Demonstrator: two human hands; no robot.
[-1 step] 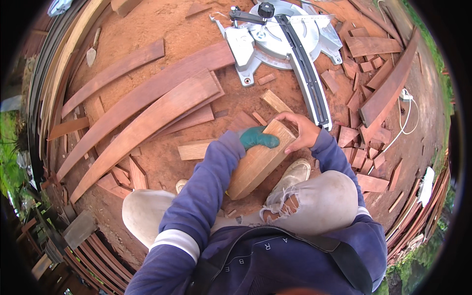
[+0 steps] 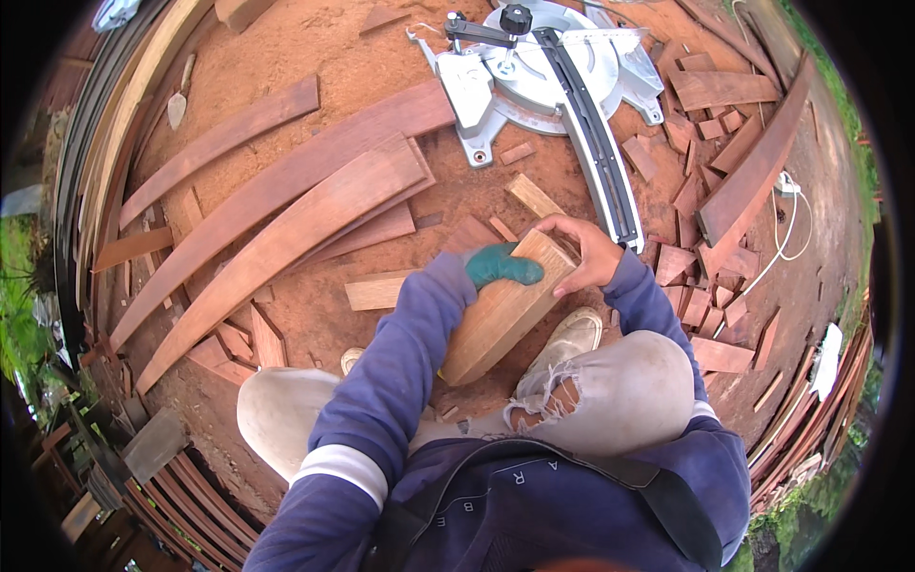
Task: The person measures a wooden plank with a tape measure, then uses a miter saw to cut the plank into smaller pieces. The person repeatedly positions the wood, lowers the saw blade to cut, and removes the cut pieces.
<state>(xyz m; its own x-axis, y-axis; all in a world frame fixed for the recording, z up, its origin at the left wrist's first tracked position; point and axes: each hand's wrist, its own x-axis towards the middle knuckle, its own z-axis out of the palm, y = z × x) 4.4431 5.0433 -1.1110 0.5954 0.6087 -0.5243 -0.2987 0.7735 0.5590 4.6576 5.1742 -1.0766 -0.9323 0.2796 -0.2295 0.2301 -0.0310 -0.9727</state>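
Note:
A short, thick light-brown wooden block [image 2: 498,322] is held tilted between my knees, over my shoes. My left hand [image 2: 502,266], in a teal glove, grips it near its upper end, thumb lying on the face. My bare right hand [image 2: 583,250] wraps round the upper right end with thumb and fingers. Two pale wooden offcuts lie behind and left of the block: one [image 2: 534,194] near the saw, the other [image 2: 375,291] beside my left sleeve.
A silver mitre saw [image 2: 469,93] sits on reddish ground beyond my hands. Long reddish boards [image 2: 276,243] lie to the left, a pile of offcuts [image 2: 724,353] to the right. A trowel [image 2: 179,100] lies upper left, a white cable [image 2: 780,248] right, and stacked planks line both edges.

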